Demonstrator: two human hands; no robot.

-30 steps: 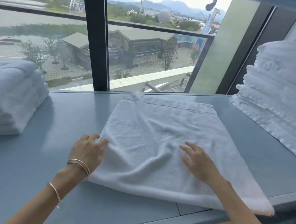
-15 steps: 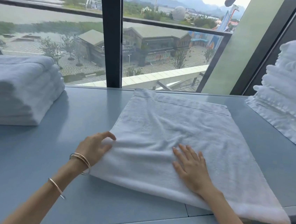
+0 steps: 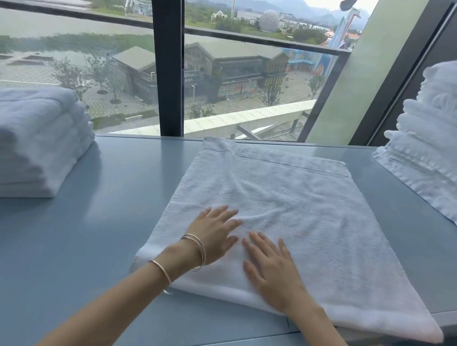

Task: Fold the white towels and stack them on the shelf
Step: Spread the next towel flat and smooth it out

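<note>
Far left, a stack of folded white towels [image 3: 24,143] is parked on the grey-blue bench [image 3: 110,216], right up against the window [image 3: 65,51], well apart from everything else. A bare stretch of bench is left between it and the middle towel.

In the middle, a white towel [image 3: 288,213] is laid out flat, already doubled over by the look of the thick rolled edge nearest the camera. Its far hem is lined up close to the window ledge, and its near right corner is pushed just over the front lip of the bench. A few soft wrinkles can be seen in the middle of it.

The left hand [image 3: 213,234] is laid palm-down on the towel's near-left part, fingers spread and flat, nothing gripped. Two thin bangles [image 3: 195,247] are worn at that wrist, and one more further down the forearm. Just beside it, nearly touching, the right hand [image 3: 270,273] is pressed flat on the towel too, fingers splayed and pointed away, nothing pinched or held.

Far right, a taller pile of white towels [image 3: 447,145] is stacked, with its bottom layer spread out wider on the bench, apart from the middle towel.
</note>
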